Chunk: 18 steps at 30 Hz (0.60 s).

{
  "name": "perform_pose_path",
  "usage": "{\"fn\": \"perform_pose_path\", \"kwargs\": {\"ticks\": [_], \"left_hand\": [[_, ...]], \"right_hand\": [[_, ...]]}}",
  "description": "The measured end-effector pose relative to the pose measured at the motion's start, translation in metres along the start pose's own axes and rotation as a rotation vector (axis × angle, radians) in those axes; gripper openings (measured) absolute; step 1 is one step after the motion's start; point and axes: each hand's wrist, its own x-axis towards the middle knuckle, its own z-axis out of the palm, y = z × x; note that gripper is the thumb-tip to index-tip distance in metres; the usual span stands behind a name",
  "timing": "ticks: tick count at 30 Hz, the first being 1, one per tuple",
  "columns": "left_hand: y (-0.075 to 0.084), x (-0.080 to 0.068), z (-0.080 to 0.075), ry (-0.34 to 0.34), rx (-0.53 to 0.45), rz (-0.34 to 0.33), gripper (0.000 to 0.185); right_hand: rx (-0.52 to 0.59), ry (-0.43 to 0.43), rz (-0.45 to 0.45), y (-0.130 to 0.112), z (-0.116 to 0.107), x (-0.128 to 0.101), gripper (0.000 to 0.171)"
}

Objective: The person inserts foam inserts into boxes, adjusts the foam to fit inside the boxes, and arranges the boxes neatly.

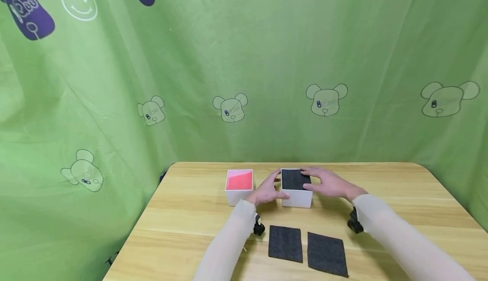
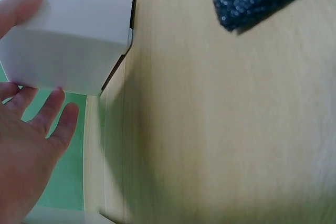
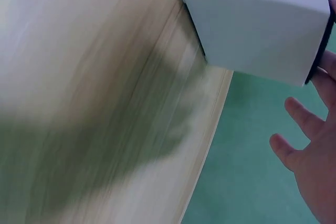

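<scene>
Two hands, left and right, fingers spread flat, touch an upright white box, foam-filled top facing up.

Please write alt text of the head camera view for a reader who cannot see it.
Two hands flank a white box with black foam on a wooden table: the left hand at its left side, the right hand over its right top edge. A white box with pink inside stands left; two black foam pads lie nearer.
</scene>
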Motion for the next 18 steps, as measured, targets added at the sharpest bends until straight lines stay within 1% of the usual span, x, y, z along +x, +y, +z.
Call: {"fn": "perform_pose_path", "kwargs": {"ticks": [8,11,18], "left_hand": [[0.0002,-0.0021,0.0012,-0.005,-0.023,0.001,0.102],[0.0004,-0.0014,0.0011,0.003,-0.038,0.005,0.102],[0.0009,-0.0002,0.0006,0.000,-0.027,0.000,0.104]], "right_hand": [[0.013,0.006,0.012,0.0040,0.0014,-0.0036,0.064],[0.009,0.004,0.016,0.0029,0.0003,-0.0039,0.062],[0.041,-0.024,0.042,0.0032,-0.0052,-0.0068,0.058]]}}
